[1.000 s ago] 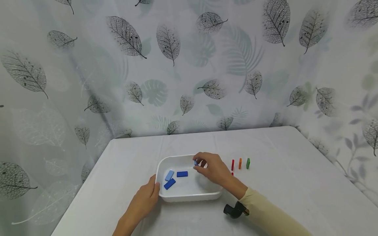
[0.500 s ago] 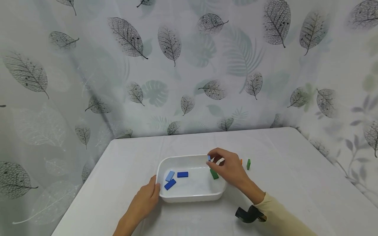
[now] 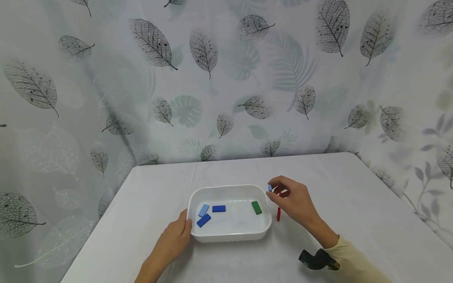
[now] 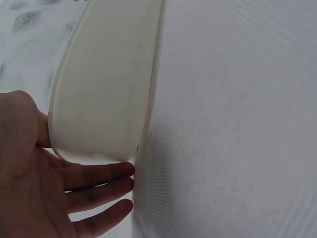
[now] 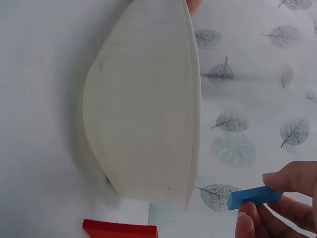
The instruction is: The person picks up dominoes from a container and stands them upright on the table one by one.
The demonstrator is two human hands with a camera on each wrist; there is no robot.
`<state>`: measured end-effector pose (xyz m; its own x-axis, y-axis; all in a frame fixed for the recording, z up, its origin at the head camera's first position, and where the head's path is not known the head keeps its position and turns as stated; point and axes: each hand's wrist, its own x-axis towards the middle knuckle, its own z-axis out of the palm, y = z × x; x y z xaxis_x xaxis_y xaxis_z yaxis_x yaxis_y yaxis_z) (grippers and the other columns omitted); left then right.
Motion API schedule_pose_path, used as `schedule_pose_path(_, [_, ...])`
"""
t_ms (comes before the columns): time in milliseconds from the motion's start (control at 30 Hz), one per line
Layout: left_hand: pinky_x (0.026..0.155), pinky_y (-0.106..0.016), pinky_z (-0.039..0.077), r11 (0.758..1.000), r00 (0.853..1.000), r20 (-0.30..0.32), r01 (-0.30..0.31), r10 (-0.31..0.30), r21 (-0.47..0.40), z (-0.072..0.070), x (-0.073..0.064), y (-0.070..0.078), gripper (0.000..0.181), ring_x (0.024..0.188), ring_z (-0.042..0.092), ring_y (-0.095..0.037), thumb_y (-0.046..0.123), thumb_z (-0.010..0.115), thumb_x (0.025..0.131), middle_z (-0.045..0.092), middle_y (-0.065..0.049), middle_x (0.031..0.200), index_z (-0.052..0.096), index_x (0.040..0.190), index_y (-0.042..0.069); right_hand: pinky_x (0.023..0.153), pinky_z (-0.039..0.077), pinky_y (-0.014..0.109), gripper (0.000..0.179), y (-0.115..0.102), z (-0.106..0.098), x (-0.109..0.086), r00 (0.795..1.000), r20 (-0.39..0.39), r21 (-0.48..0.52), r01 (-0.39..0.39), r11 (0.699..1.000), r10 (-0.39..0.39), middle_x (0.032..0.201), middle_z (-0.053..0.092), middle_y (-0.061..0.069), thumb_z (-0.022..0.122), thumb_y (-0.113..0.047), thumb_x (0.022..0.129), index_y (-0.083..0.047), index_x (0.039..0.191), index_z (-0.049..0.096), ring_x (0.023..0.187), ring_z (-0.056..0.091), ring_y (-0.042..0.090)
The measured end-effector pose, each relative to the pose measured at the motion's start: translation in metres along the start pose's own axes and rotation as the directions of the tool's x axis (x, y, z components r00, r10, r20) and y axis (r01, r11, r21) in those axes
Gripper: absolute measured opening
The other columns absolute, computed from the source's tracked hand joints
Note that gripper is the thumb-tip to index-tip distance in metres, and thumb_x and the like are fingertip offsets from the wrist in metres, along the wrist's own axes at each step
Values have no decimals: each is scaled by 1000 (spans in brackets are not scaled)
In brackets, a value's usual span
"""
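Note:
In the head view my left hand (image 3: 172,237) grips the left end of a white plastic tray (image 3: 231,237). The left wrist view has the thumb at the rim and the other fingers (image 4: 99,174) against the outside wall. My right hand (image 3: 296,201) pinches a light blue block (image 5: 255,197) between thumb and fingers, above the table just right of the tray. Inside the tray, a light blue block (image 3: 203,210) and two dark blue blocks (image 3: 218,208) lie at the left. A green block (image 3: 256,207) lies at the tray's right end.
Beside the tray's right end a red block (image 3: 278,214) stands on the white table (image 3: 339,188); more red shows behind my right fingers. A leaf-patterned curtain (image 3: 226,90) surrounds the back and sides. A black device (image 3: 317,259) is strapped at my right wrist.
My right hand has carried the light blue block rightward from over the tray to past its right rim. The green block in the tray is uncovered; the standing orange and green blocks are now hidden.

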<state>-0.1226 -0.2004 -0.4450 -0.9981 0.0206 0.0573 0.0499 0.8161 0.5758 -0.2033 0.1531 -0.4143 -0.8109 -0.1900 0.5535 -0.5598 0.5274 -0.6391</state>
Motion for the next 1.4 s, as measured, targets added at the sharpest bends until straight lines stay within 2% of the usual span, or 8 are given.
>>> schedule_pose_path(333, [103,-61,46,1000,1000,-1,-20,20,-12,0,1,-2,50,133,54,-44,22,43,113,56,-26,145,38,153,-7,68,59,26,24,19,-14,-13,999,-30,-21,-29,999,28,89,70,-4,86,-4,85,-10,104,71,77,67,13])
schedule_pose_path(500, [101,-60,49,1000,1000,-4,-13,13,0,-2,0,-3,50,129,58,-43,22,42,113,57,-27,144,38,154,-6,68,59,27,24,29,-15,-21,999,-12,-34,-38,999,37,87,69,-6,86,-2,84,-8,102,71,77,66,12])
schedule_pose_path(700, [101,-61,48,1000,1000,-6,-15,15,3,-2,-1,-5,49,130,56,-45,22,41,113,57,-27,143,38,153,-6,68,60,29,25,42,-17,-32,999,38,-25,-14,1000,15,88,68,-7,87,-1,83,-8,99,69,76,66,11])
schedule_pose_path(900, [104,-61,46,1000,1000,-1,-27,27,-12,2,0,-4,50,134,53,-44,23,41,113,56,-25,146,38,154,-5,70,60,30,25,53,-20,-42,993,83,-68,-80,995,85,87,68,-5,87,-2,83,-7,99,69,76,65,10])
schedule_pose_path(1133, [104,-61,46,1000,1000,1,-24,24,-8,2,1,-3,50,133,53,-44,23,42,113,56,-25,145,38,154,-5,73,60,33,25,55,-20,-42,979,128,-111,-146,983,160,89,68,-4,87,-4,83,-6,100,69,79,65,12])
schedule_pose_path(1400, [104,-61,45,1000,1000,8,-4,4,-2,1,2,-3,51,134,52,-44,24,42,113,55,-26,146,38,154,-6,74,60,33,25,58,-18,-42,970,161,-111,-165,980,182,90,69,-3,85,1,83,-6,100,68,80,67,13])
